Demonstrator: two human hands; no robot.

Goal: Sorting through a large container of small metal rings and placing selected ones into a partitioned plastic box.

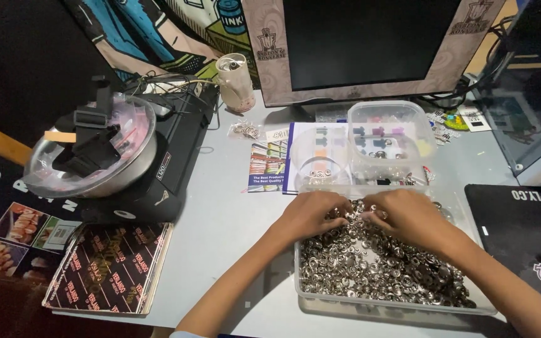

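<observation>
Both hands, left hand (311, 215) and right hand (408, 216), meet over the clear tray (396, 305), fingertips pinching small metal rings (370, 263) from its heap, close for fine handling.

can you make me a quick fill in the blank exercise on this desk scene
1. Both hands, the left hand and the right hand, reach into a clear tray full of small ____ rings.
2. The round clear tub behind the tray holds only a ____ rings.
3. The monitor screen is ____.
4. The black machine stands to the person's ____ of the tray.

Missing words: metal; few; dark; left
</observation>
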